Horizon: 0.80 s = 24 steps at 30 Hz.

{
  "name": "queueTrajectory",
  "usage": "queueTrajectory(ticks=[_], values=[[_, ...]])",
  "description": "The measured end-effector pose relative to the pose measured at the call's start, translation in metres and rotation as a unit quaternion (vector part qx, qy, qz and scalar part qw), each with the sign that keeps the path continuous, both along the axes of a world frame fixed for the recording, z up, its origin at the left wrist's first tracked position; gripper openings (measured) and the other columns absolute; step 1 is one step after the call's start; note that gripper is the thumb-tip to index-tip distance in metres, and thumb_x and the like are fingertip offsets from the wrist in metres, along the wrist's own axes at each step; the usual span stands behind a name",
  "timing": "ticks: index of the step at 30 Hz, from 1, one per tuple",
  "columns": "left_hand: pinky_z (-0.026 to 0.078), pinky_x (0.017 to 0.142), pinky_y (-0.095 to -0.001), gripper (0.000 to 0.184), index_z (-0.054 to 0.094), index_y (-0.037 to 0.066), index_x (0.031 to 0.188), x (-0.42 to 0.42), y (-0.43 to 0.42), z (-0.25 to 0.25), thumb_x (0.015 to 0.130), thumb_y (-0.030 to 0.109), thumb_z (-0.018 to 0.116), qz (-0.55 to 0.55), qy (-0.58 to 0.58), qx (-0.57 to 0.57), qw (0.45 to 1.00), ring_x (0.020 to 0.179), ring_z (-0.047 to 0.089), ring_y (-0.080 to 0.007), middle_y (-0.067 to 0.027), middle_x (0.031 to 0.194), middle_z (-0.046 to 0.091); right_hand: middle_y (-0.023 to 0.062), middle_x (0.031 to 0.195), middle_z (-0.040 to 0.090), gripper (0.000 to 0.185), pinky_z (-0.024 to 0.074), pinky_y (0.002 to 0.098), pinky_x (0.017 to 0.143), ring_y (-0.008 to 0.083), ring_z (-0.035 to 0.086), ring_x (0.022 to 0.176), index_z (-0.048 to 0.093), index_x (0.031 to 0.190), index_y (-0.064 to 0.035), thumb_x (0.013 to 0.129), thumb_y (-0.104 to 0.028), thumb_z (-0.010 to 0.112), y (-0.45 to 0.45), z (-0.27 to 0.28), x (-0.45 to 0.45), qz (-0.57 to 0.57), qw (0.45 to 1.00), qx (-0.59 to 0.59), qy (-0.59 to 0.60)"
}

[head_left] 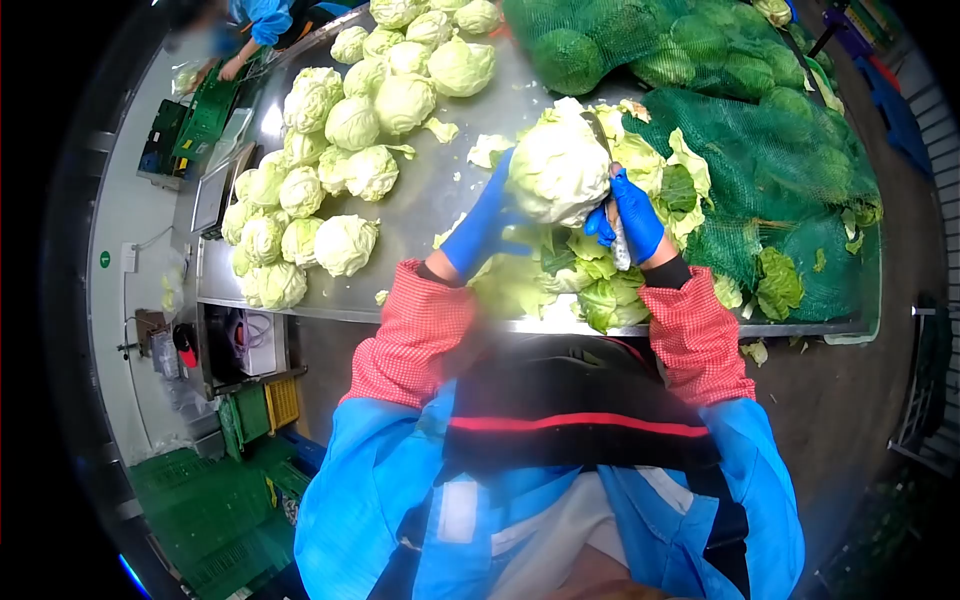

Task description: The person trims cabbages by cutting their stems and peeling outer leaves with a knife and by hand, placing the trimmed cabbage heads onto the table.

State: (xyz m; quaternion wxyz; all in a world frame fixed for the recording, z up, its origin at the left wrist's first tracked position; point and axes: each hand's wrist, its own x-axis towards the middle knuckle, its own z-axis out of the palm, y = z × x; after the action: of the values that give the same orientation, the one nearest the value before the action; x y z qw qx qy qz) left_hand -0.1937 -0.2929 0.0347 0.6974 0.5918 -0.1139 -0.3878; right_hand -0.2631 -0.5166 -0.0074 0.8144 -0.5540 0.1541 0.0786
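A pale green cabbage (558, 165) is held up over the near side of the metal table. My left hand (482, 228), in a blue glove, cups it from the left and below; its fingertips are partly hidden and blurred. In my right hand (636, 216), also gloved in blue, is a knife (618, 246). Its light handle sticks out below my fist, and the blade runs up along the cabbage's right side. Loose outer leaves (600, 290) lie beneath my hands, with more trimmed leaves (682, 190) to the right.
Several pale cabbages (352, 124) are grouped on the table's left. Green mesh sacks (770, 150) with cabbages cover the right side. The table's metal edge (560, 326) runs in front of me. At the far left, another person's sleeve (264, 18) and hand show near green crates (208, 112).
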Motion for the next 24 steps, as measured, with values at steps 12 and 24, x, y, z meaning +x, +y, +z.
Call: queueTrajectory(ticks=[12, 24], values=[[0.041, 0.098, -0.0564, 0.073, 0.031, 0.014, 0.143, -0.007, -0.002, -0.027, 0.089, 0.061, 0.043, 0.118, 0.244, -0.31, 0.911, 0.127, 0.043, -0.0366, -0.0159, 0.144, 0.036, 0.0051, 0.069, 0.061, 0.047, 0.0473, 0.026, 0.057, 0.0119, 0.06, 0.059, 0.06, 0.112, -0.0073, 0.084, -0.044, 0.066, 0.017, 0.041, -0.012, -0.009, 0.959, -0.275, -0.068], [0.042, 0.098, -0.047, 0.066, 0.038, 0.009, 0.138, 0.005, 0.048, -0.02, 0.087, 0.047, 0.056, 0.239, 0.208, -0.224, 0.922, 0.119, 0.049, -0.0288, -0.0114, 0.132, 0.05, -0.0013, 0.079, 0.062, 0.028, 0.0448, 0.0212, 0.057, 0.0053, 0.054, 0.061, 0.062, 0.117, -0.0126, 0.091, -0.021, 0.058, 0.034, 0.046, -0.013, 0.045, 0.976, -0.196, -0.082]])
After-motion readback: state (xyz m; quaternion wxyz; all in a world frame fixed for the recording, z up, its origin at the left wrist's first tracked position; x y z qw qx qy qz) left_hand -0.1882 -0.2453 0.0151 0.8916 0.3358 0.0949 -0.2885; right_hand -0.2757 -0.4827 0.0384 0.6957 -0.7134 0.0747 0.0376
